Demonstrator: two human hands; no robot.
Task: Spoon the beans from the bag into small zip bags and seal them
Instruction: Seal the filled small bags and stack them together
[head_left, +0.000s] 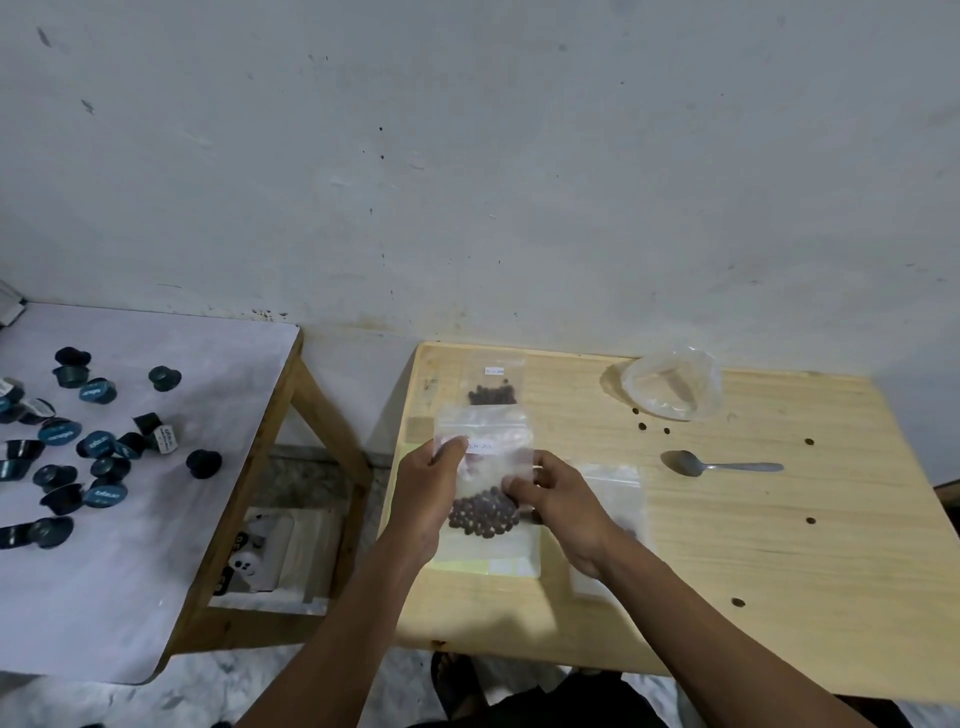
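A small clear zip bag (488, 436) with dark beans in its bottom is held upright above the wooden table (727, 545). My left hand (428, 493) grips its left edge, thumb near the white label. My right hand (558, 506) pinches its right side at mid height. Another small zip bag with beans (493, 382) lies flat at the table's back left. The larger clear plastic bag (672, 384) sits crumpled at the back, looking nearly empty. A metal spoon (719, 464) lies on the table to the right of my hands.
More small zip bags (613, 499) lie flat beside and under my hands. A few loose beans (642, 426) are scattered on the wood. To the left, a second table (156, 571) with a white cover holds several dark coffee capsules (98, 444). A gap separates the tables.
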